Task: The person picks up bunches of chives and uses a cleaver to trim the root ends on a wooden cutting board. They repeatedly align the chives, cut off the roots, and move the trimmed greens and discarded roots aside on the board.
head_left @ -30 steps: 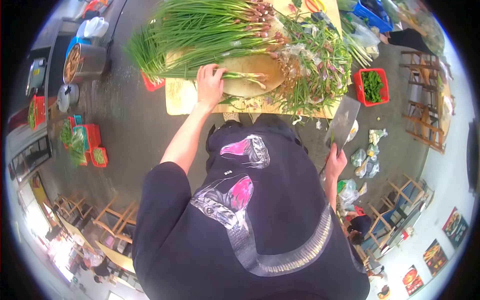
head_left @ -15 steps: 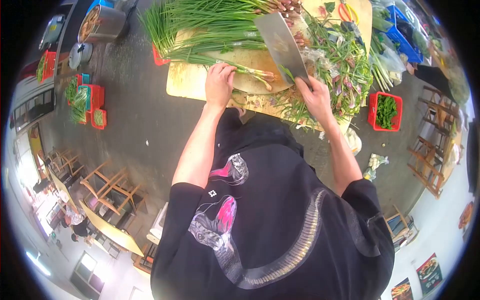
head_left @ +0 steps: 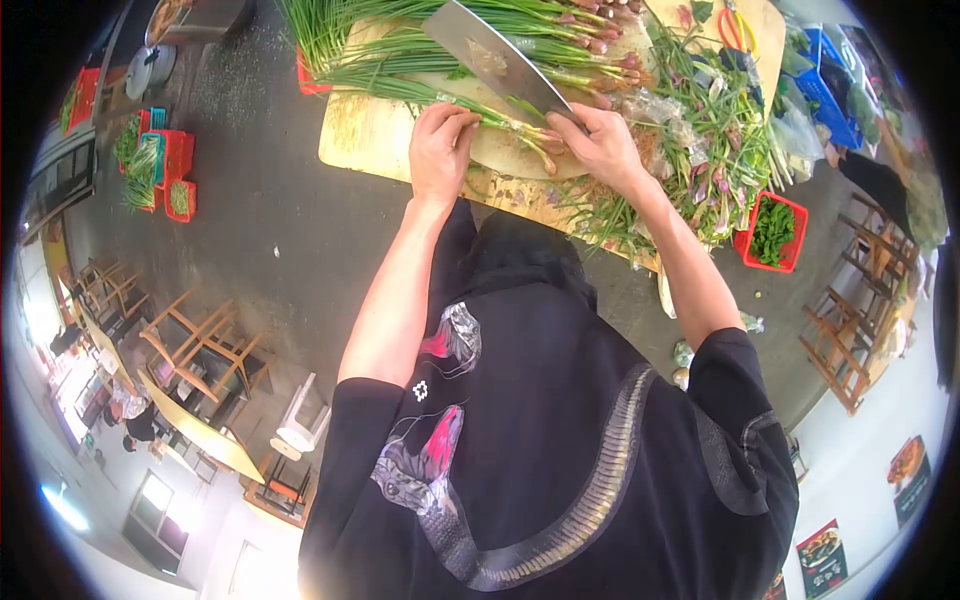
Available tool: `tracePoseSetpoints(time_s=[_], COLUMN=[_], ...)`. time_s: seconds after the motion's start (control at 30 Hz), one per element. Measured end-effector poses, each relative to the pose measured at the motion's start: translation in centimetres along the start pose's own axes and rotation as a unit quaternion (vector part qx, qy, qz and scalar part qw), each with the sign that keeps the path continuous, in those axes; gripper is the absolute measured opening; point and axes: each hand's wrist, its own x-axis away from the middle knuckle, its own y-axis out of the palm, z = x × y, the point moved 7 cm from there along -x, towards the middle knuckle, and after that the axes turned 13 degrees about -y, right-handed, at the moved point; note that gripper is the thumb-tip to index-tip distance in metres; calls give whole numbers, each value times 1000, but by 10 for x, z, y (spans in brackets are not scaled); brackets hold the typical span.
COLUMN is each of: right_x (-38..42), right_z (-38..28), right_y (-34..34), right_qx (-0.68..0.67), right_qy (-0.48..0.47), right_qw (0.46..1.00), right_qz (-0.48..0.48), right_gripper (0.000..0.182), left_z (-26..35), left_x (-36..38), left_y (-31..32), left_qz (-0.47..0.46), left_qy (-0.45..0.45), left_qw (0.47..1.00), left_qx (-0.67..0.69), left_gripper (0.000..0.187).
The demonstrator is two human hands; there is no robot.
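My left hand [head_left: 440, 150] is closed around a few green onions [head_left: 510, 122], whose pale root ends point right over the cutting board [head_left: 490, 155]. In my right hand [head_left: 602, 145] is a cleaver [head_left: 500, 55], its broad blade slanting up and to the left. The thumb and fingers of that hand sit close to the root ends of the held green onions. Behind the blade lies a large pile of green onions [head_left: 400, 50] with reddish bulbs at the right. Trimmed leaves and peelings [head_left: 705, 150] are heaped to the right of my right hand.
A wooden table [head_left: 360, 135] carries the board. Orange-handled scissors [head_left: 738, 28] lie at its far right. On the floor stand a red basket of leafy greens [head_left: 775, 232] at right and red crates [head_left: 175, 157] at left. A blue crate [head_left: 828, 85] stands at far right.
My right hand has moved left with the cleaver, close to the root ends. The blade now tilts further left, across the pile. My left hand keeps its hold; the view has shifted slightly.
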Motion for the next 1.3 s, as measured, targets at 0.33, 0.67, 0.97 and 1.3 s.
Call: tracePoseSetpoints(time_s=[0.33,0.67,0.97,1.3], right_x=[-6,-10,-15,-17], right_z=[12,8,15,1], right_y=[14,21,31,27], right_qx=[-17,-18,-11,-27], right_qy=[-35,-61,-47,-60], right_qw=[999,998,999,996], right_qz=[-9,-10,-4,58], right_gripper=[27,23,24,28], left_z=[-4,-10,-11,-7], left_x=[0,0,0,-2], left_y=[1,6,7,5], left_qz=[14,29,29,18], left_qy=[-17,-21,-23,-15], left_qw=[1000,999,999,1000], left_qx=[1,-1,-11,-15], left_gripper=[13,13,13,14])
